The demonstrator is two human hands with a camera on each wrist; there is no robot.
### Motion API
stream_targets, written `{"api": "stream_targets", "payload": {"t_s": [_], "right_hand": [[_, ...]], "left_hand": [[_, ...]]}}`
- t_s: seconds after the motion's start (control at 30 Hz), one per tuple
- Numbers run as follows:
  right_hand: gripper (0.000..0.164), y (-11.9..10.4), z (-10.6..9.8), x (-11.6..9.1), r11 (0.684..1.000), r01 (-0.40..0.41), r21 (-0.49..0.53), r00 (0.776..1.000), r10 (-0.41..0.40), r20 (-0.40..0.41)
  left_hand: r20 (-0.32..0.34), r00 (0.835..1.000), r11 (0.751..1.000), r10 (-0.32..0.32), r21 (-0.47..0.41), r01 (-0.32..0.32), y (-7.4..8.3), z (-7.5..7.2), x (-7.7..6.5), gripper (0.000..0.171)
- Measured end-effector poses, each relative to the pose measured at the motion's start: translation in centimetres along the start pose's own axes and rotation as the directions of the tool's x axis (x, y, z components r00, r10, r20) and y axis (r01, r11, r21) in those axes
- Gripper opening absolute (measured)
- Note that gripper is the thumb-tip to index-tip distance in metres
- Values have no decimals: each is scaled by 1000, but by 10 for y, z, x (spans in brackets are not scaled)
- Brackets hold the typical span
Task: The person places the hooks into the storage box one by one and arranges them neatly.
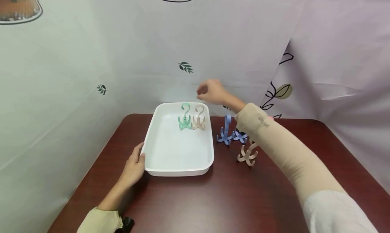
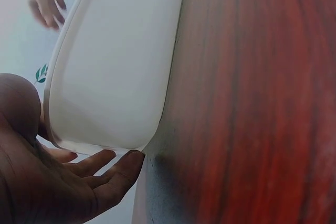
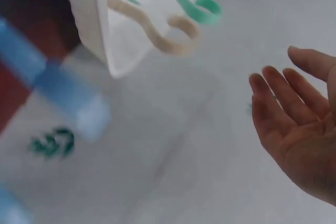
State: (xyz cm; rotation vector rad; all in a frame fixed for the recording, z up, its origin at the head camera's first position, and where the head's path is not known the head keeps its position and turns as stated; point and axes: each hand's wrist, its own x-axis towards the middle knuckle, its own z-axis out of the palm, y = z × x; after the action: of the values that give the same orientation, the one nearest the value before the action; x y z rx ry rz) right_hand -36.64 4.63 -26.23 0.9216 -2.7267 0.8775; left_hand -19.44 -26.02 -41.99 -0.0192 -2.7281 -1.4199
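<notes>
At frame centre, the white tray [image 1: 158,158] holds a green hook [image 1: 184,118] and a beige hook [image 1: 199,118]. The left hand [image 1: 133,167] rests flat against its rim; the right hand [image 1: 211,90] hovers above, empty and relaxed.

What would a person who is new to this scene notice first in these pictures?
First the white tray on the dark red table, with a green hook and a beige hook standing at its far end. The right hand hovers empty above them. The left hand rests against the tray's near left corner.
</notes>
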Motion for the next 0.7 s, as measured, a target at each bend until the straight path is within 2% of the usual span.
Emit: {"api": "stream_targets", "payload": {"t_s": [0.1,0.33,0.53,0.7], "right_hand": [[24,0,-20,-23,1000,0,12,1000,0,19],[30,20,-53,-92,1000,-12,0,987,12,159],[34,44,-59,-151,997,-75,-23,966,78,248],[33,56,-58,-174,991,-127,-32,949,131,288]], "left_hand": [[0,1000,1000,-1,16,1,-2,-3,3,52],[18,1000,1000,-16,-2,16,-5,-4,11,53],[18,1000,1000,-8,0,8,-5,-2,13,52],[23,1000,1000,-11,1,11,-4,-3,13,53]]}}
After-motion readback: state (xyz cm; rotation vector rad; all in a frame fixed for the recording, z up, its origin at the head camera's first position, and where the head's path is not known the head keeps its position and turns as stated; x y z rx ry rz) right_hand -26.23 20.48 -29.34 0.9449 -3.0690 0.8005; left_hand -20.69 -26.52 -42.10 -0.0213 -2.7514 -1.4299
